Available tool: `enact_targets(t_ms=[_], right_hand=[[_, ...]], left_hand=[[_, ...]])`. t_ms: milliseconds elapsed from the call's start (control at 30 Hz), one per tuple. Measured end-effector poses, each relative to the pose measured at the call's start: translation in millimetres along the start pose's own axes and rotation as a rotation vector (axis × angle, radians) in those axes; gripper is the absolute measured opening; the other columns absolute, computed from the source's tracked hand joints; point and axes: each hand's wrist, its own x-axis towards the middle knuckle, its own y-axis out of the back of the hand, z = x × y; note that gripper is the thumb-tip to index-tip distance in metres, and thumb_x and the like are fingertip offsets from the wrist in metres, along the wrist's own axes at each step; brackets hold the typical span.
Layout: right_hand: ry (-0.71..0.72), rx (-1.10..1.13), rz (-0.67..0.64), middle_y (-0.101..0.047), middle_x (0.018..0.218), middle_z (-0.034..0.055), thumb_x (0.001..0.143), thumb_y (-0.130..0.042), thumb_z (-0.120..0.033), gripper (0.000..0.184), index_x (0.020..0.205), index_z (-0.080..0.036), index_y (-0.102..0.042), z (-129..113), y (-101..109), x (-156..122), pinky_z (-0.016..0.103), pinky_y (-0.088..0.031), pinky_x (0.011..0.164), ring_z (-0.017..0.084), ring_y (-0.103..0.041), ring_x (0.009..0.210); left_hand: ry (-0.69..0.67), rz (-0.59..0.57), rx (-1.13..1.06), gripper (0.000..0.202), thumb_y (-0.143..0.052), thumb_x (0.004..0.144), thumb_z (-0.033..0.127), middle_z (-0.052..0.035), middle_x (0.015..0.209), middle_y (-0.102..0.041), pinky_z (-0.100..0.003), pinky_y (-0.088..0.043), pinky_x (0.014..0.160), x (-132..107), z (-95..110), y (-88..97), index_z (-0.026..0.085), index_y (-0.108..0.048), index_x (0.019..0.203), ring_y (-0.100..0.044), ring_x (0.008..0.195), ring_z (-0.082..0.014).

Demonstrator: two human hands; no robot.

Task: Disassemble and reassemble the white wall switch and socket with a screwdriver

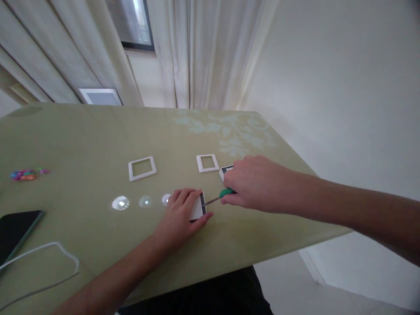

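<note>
My left hand (180, 212) is closed around a small white block with a dark edge (197, 209), which looks like a wall switch, and presses it to the table. Between the fingers and thumb only part of its face shows. In my right hand (246, 181) is a screwdriver (226, 192) with a green handle. Its thin metal shaft points left, and the tip meets the dark edge of the block. Just behind my right hand lies a second white block with a dark edge (225, 172), partly covered by the fingers.
Two white square frames, a right one (198, 164) and a left one (131, 171), lie farther back on the table (82, 140). Small colourful pieces (26, 175) are at the far left. Nearer are a dark tablet or phone (18, 229) and a white cable (62, 249). A wall (344, 87) stands right.
</note>
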Motion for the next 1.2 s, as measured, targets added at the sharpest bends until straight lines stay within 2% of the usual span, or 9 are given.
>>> enact_targets(t_ms=[167, 333, 500, 733, 800, 900, 1033, 1133, 1200], right_hand=[[-0.059, 0.181, -0.09, -0.072, 0.063, 0.0024, 0.098, -0.077, -0.053, 0.038, 0.076, -0.022, -0.082, 28.1, -28.5, -14.3, 0.031, -0.025, 0.057, 0.016, -0.06, 0.057], [-0.08, 0.431, -0.001, -0.077, 0.069, 0.0022, 0.102, -0.073, -0.049, 0.035, 0.084, -0.022, -0.085, 39.4, -67.8, -33.0, 0.028, -0.031, 0.06, 0.013, -0.058, 0.057], [-0.073, 0.629, 0.084, -0.072, 0.063, 0.0008, 0.105, -0.066, -0.053, 0.042, 0.09, -0.02, -0.087, 39.3, -97.5, -45.7, 0.027, -0.033, 0.058, 0.012, -0.053, 0.053], [-0.132, 0.734, 0.14, -0.08, 0.076, 0.0026, 0.105, -0.065, -0.053, 0.04, 0.095, -0.021, -0.086, 34.1, -129.1, -54.4, 0.027, -0.042, 0.064, 0.014, -0.066, 0.063], [-0.127, 0.66, 0.157, -0.082, 0.08, 0.0038, 0.106, -0.064, -0.053, 0.04, 0.094, -0.021, -0.086, 30.7, -127.7, -57.2, 0.028, -0.043, 0.065, 0.016, -0.07, 0.066], [-0.138, 0.4, 0.161, -0.083, 0.083, 0.0047, 0.107, -0.064, -0.052, 0.036, 0.096, -0.023, -0.084, 17.6, -109.3, -61.3, 0.029, -0.037, 0.061, 0.019, -0.074, 0.07], [-0.146, 0.011, 0.125, -0.076, 0.068, 0.0046, 0.104, -0.069, -0.047, 0.034, 0.083, -0.022, -0.076, -11.8, -67.9, -59.3, 0.033, -0.013, 0.051, 0.02, -0.064, 0.05], [-0.084, -0.064, 0.064, -0.074, 0.064, 0.0052, 0.099, -0.077, -0.035, 0.026, 0.077, -0.021, -0.073, -22.7, -43.4, -48.7, 0.034, -0.008, 0.049, 0.02, -0.064, 0.048], [-0.072, -0.049, -0.008, -0.077, 0.067, 0.0066, 0.099, -0.077, -0.036, 0.025, 0.078, -0.021, -0.075, -17.1, -35.4, -39.2, 0.034, -0.009, 0.05, 0.022, -0.067, 0.052]], left_hand=[[-0.014, -0.009, -0.011, 0.053, -0.073, 0.099, 0.051, -0.013, 0.132, -0.069, -0.059, -0.053, 0.105, -0.9, -0.8, -0.2, 0.021, -0.058, 0.14, -0.06, 0.12, -0.0377], [-0.026, -0.005, -0.01, 0.054, -0.071, 0.101, 0.053, -0.0143, 0.133, -0.069, -0.06, -0.054, 0.106, -1.4, -1.2, 0.0, 0.02, -0.059, 0.141, -0.059, 0.121, -0.0381], [-0.024, -0.003, -0.002, 0.053, -0.069, 0.101, 0.056, -0.0142, 0.132, -0.069, -0.059, -0.055, 0.105, -1.2, -1.9, 0.6, 0.021, -0.059, 0.14, -0.061, 0.121, -0.0381], [-0.034, -0.001, -0.003, 0.054, -0.067, 0.102, 0.058, -0.0147, 0.132, -0.07, -0.059, -0.056, 0.104, -1.2, -3.0, 2.4, 0.021, -0.06, 0.141, -0.061, 0.121, -0.0378], [-0.039, -0.002, 0.001, 0.055, -0.068, 0.102, 0.058, -0.0146, 0.133, -0.07, -0.059, -0.055, 0.104, -1.2, -3.5, 2.4, 0.021, -0.059, 0.142, -0.061, 0.121, -0.0378], [-0.036, -0.002, 0.001, 0.056, -0.069, 0.101, 0.057, -0.014, 0.133, -0.069, -0.058, -0.055, 0.105, -1.8, -3.6, 2.1, 0.022, -0.059, 0.143, -0.061, 0.122, -0.0377], [-0.019, 0.0, 0.008, 0.055, -0.068, 0.102, 0.056, -0.0132, 0.135, -0.068, -0.058, -0.054, 0.107, -3.3, -2.3, 1.9, 0.023, -0.057, 0.145, -0.06, 0.123, -0.0373], [-0.021, 0.003, 0.029, 0.057, -0.067, 0.103, 0.057, -0.0143, 0.136, -0.068, -0.06, -0.054, 0.107, -4.5, -1.8, 2.3, 0.022, -0.055, 0.146, -0.06, 0.123, -0.0377], [-0.024, 0.002, 0.041, 0.059, -0.067, 0.103, 0.059, -0.0146, 0.135, -0.068, -0.06, -0.054, 0.106, -4.9, -1.9, 2.5, 0.021, -0.055, 0.146, -0.06, 0.122, -0.038]])
